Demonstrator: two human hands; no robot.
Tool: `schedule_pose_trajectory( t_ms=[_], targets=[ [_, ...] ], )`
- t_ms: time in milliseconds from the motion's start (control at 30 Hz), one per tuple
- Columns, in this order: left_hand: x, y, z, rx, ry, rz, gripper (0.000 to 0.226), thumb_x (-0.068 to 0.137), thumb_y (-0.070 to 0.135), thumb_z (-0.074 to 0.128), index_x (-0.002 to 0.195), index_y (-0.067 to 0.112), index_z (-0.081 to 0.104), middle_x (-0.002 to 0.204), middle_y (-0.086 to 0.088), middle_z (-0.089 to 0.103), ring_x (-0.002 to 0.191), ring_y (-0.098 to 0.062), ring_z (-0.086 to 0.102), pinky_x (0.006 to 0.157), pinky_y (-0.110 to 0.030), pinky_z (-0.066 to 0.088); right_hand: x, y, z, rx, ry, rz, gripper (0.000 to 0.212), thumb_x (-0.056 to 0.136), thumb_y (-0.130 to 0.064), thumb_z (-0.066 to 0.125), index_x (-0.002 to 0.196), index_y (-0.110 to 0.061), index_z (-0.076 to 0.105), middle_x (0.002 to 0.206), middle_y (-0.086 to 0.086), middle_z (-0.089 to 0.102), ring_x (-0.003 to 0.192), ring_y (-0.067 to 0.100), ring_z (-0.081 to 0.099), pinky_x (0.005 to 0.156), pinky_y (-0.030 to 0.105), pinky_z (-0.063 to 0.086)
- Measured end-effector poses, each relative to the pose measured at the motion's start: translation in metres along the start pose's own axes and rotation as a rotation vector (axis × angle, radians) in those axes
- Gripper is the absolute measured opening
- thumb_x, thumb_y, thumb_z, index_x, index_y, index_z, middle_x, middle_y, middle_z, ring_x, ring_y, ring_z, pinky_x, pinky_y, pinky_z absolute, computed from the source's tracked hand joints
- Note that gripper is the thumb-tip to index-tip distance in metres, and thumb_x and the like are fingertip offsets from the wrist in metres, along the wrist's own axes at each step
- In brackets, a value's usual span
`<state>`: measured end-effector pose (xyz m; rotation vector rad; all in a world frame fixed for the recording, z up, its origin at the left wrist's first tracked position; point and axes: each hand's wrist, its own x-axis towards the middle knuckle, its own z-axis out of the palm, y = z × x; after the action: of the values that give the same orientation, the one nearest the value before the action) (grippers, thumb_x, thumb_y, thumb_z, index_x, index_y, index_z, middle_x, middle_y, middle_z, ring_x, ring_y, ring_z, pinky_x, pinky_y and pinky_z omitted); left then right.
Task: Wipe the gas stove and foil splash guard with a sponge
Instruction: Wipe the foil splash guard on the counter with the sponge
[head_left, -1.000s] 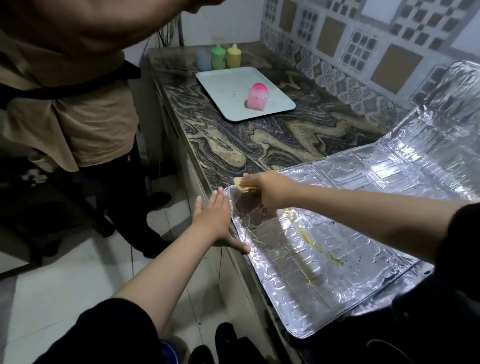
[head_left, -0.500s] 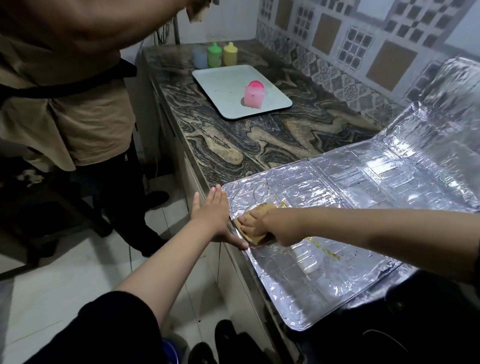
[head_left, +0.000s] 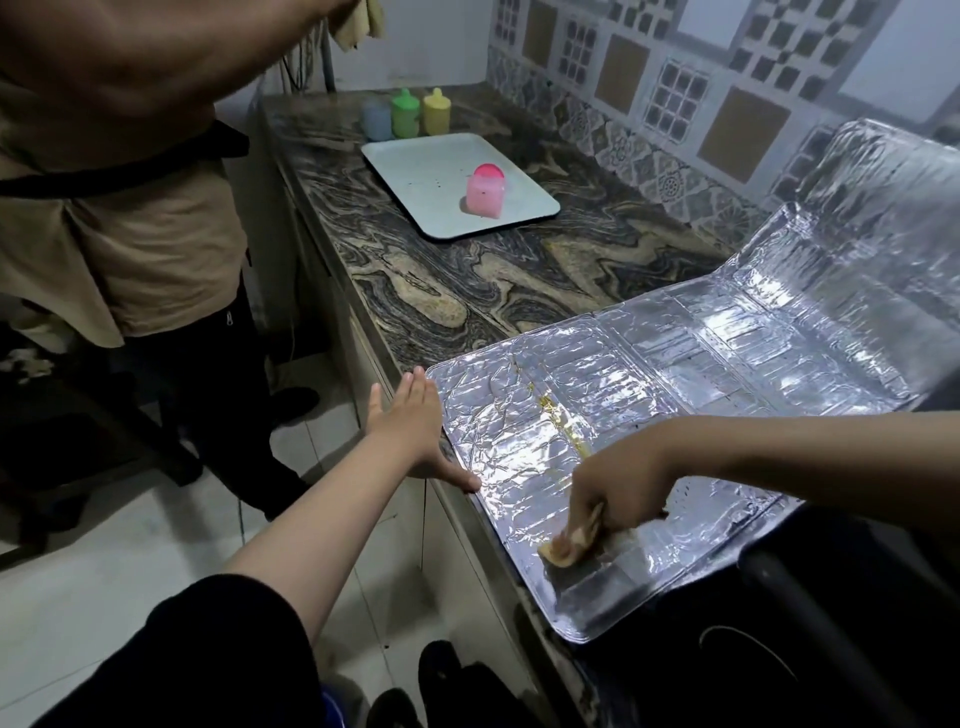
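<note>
While the flat, open left hand (head_left: 415, 431) steadies the foil (head_left: 649, 374), the right hand (head_left: 618, 493) grips the sponge (head_left: 566, 545), wiping near; next, the yellow streak (head_left: 558, 415).

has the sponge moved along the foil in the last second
Yes. The sponge, gripped by the right hand, went from the foil splash guard's far left corner, by the marble counter, to its near edge.
</note>
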<state>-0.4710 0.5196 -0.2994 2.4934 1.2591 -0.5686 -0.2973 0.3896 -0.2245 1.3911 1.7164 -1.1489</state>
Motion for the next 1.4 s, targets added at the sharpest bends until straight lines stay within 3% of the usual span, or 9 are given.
schedule_pose_trajectory(
  t_ms=[200,367,500,700,900,1000,1100,1300,1400],
  targets=[
    [0.001,0.0,0.0,0.015,0.005,0.003,0.155,0.044,0.087,0.064,0.151,0.005,-0.014,0.158,-0.009,-0.024,0.146,-0.022,-0.019,0.112,-0.053,-0.013,-0.004,0.032,-0.027,0.839,0.412,-0.083,0.029,0.076,0.012,0.048,0.094,-0.006,0.062,0.083,0.011,0.062,0.074,0.023,0.061,0.058,0.025,0.054],
    [0.001,0.0,0.001,0.005,-0.008,-0.008,0.156,0.044,0.088,0.064,0.15,0.007,-0.016,0.157,-0.008,-0.025,0.146,-0.022,-0.02,0.112,-0.053,-0.015,0.002,0.048,-0.045,1.298,0.444,-0.241,0.032,0.079,0.008,0.039,0.099,-0.006,0.059,0.089,0.015,0.066,0.081,0.028,0.067,0.079,0.042,0.055],
    [0.001,0.001,0.0,0.002,-0.011,-0.012,0.155,0.045,0.087,0.065,0.151,0.007,-0.015,0.157,-0.007,-0.026,0.146,-0.021,-0.02,0.112,-0.053,-0.015,0.009,0.049,-0.052,1.294,0.426,-0.248,0.022,0.077,-0.009,0.054,0.099,-0.006,0.057,0.088,0.016,0.066,0.076,0.025,0.069,0.07,0.037,0.06],
    [0.0,0.001,0.0,-0.001,-0.006,-0.014,0.155,0.045,0.086,0.065,0.151,0.007,-0.015,0.157,-0.008,-0.026,0.146,-0.022,-0.02,0.111,-0.054,-0.016,0.023,0.04,-0.058,1.465,0.536,-0.246,0.031,0.087,0.01,0.035,0.081,-0.011,0.057,0.075,0.008,0.061,0.061,0.017,0.065,0.069,0.036,0.055],
    [0.001,0.002,0.0,0.005,-0.001,-0.015,0.154,0.045,0.086,0.065,0.151,0.007,-0.015,0.157,-0.008,-0.025,0.146,-0.022,-0.019,0.112,-0.054,-0.015,0.036,0.038,-0.056,1.473,0.55,-0.122,0.028,0.091,-0.001,0.047,0.119,-0.002,0.055,0.095,0.014,0.064,0.074,0.02,0.066,0.079,0.034,0.053],
    [0.0,0.002,0.0,0.002,-0.002,-0.014,0.154,0.045,0.086,0.065,0.151,0.007,-0.015,0.157,-0.008,-0.025,0.146,-0.022,-0.019,0.112,-0.054,-0.015,0.037,0.038,-0.055,1.49,0.642,-0.046,0.007,0.088,-0.001,0.052,0.094,-0.005,0.054,0.078,0.01,0.059,0.064,0.02,0.062,0.068,0.033,0.052],
    [0.0,0.002,0.0,-0.001,-0.003,-0.014,0.156,0.044,0.086,0.066,0.151,0.007,-0.015,0.158,-0.007,-0.024,0.146,-0.021,-0.019,0.112,-0.054,-0.015,0.031,0.044,-0.057,1.337,0.824,0.111,0.024,0.079,-0.014,0.072,0.071,-0.015,0.049,0.076,0.005,0.06,0.074,0.02,0.056,0.067,0.031,0.041],
    [0.0,0.002,-0.001,0.008,-0.006,-0.015,0.155,0.045,0.086,0.066,0.151,0.006,-0.015,0.158,-0.008,-0.024,0.146,-0.022,-0.02,0.111,-0.054,-0.016,0.021,0.047,-0.057,1.267,0.753,0.248,0.018,0.08,-0.003,0.066,0.074,-0.01,0.051,0.047,0.001,0.054,0.037,0.011,0.053,0.047,0.023,0.049],
    [-0.001,0.004,-0.004,0.047,-0.022,-0.017,0.154,0.047,0.086,0.064,0.15,0.004,-0.016,0.158,-0.009,-0.024,0.145,-0.022,-0.021,0.112,-0.053,-0.015,0.021,0.047,-0.061,1.447,0.812,0.191,0.016,0.085,-0.001,0.056,0.075,-0.01,0.048,0.057,0.004,0.054,0.046,0.014,0.056,0.052,0.026,0.048]
  ],
)
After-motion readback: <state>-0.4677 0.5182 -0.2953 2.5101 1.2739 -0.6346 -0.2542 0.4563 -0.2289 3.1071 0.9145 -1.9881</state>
